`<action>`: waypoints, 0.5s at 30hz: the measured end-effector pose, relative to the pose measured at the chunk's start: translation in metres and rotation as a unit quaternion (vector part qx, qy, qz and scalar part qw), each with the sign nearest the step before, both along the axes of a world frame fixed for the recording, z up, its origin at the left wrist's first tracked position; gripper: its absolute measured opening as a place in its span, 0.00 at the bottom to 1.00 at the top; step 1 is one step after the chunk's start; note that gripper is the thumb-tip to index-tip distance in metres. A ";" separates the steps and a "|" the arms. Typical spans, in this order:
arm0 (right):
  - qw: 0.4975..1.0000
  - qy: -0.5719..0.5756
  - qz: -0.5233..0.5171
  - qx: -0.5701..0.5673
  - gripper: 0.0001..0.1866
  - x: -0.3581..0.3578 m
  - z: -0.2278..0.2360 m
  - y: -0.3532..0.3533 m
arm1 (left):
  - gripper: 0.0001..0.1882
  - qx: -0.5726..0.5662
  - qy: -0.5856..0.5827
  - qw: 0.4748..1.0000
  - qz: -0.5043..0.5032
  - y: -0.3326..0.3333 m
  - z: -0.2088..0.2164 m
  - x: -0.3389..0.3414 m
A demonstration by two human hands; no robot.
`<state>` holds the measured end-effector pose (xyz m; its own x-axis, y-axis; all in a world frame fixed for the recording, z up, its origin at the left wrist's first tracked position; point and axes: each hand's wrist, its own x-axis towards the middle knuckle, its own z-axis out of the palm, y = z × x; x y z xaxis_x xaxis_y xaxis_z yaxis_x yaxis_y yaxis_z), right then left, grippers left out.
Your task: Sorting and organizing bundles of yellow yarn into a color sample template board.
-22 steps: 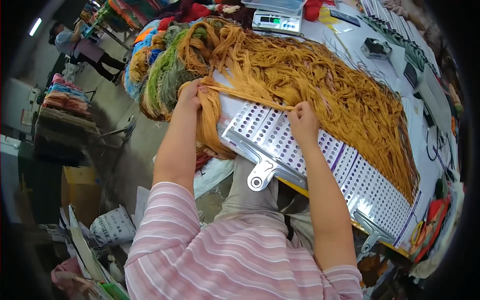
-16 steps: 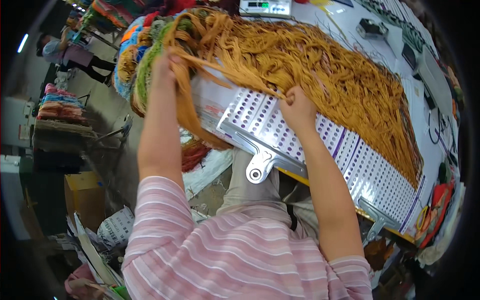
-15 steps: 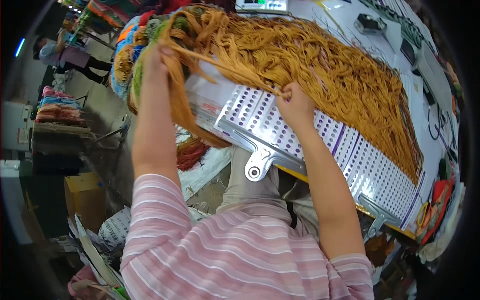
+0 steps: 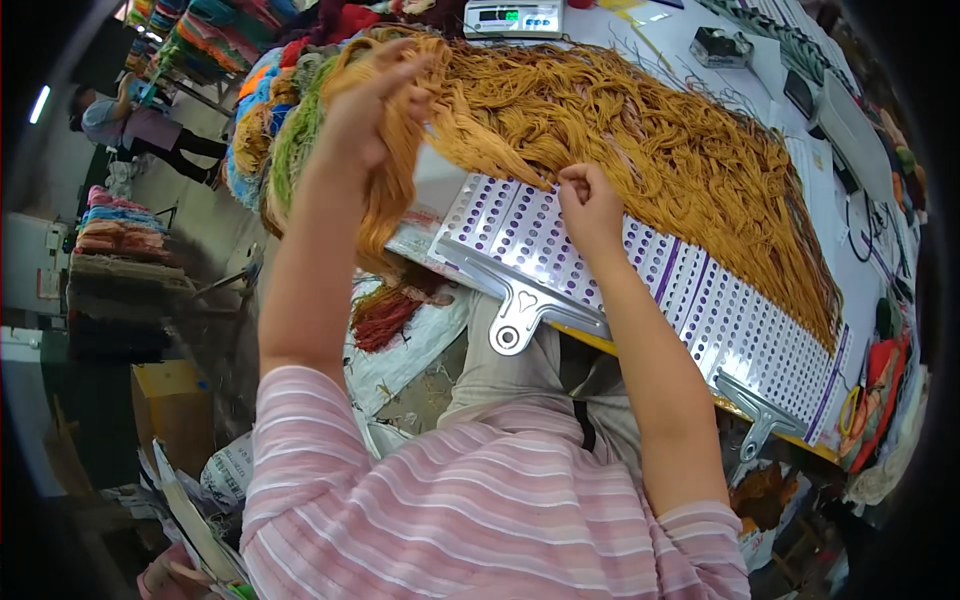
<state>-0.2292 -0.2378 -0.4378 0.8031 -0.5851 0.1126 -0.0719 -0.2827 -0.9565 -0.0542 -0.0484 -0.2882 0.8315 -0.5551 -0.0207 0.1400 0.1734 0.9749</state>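
My left hand (image 4: 362,125), its fingers spread, is over a loose hank of light orange yarn (image 4: 400,190) that hangs past the table's left end. From there a flat bundle of the same yarn (image 4: 480,135) runs right to my right hand (image 4: 592,212). My right hand is closed in a pinch at the bundle's tip, above a white card with rows of holes and purple marks (image 4: 515,225). Beyond it spreads a thick mass of golden-brown yarn (image 4: 620,130). A large metal clip (image 4: 515,312) grips the card's near edge.
A second metal clip (image 4: 757,420) sits farther right on the near edge. A digital scale (image 4: 513,18) and a small dark box (image 4: 721,47) stand at the back. Multicoloured yarn hanks (image 4: 262,120) crowd the left end. Another person (image 4: 150,130) stands far left.
My left hand has moved right and opened, and the light orange yarn has shifted right with it, bunching up. My right hand stays pinched in nearly the same spot.
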 end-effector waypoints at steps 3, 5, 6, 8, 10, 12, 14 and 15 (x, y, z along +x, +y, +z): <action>0.980 -0.160 0.032 0.111 0.06 -0.018 0.057 0.027 | 0.32 -0.180 0.108 0.944 -0.254 0.001 -0.009 -0.052; 0.974 -0.210 0.059 0.053 0.06 -0.036 0.094 0.034 | 0.39 -0.253 0.128 0.895 -0.344 -0.005 -0.009 -0.085; 0.973 -0.224 0.059 0.019 0.08 -0.045 0.106 0.035 | 0.40 -0.279 0.149 0.881 -0.351 -0.007 -0.009 -0.099; 0.973 -0.222 0.047 -0.035 0.08 -0.063 0.120 0.031 | 0.45 -0.315 0.162 0.848 -0.395 -0.010 -0.013 -0.113; 0.964 -0.236 0.011 -0.118 0.08 -0.078 0.124 0.027 | 0.47 -0.325 0.152 0.849 -0.388 -0.013 -0.010 -0.132; 0.978 -0.184 0.010 -0.092 0.09 -0.096 0.126 0.027 | 0.51 -0.338 0.135 0.857 -0.364 -0.016 -0.012 -0.151; 0.992 -0.098 0.081 0.022 0.12 -0.105 0.128 0.033 | 0.50 -0.326 0.075 0.851 -0.405 -0.015 -0.022 -0.150; 0.987 -0.078 0.119 0.080 0.14 -0.106 0.129 0.035 | 0.48 -0.311 0.016 0.840 -0.444 -0.016 -0.024 -0.150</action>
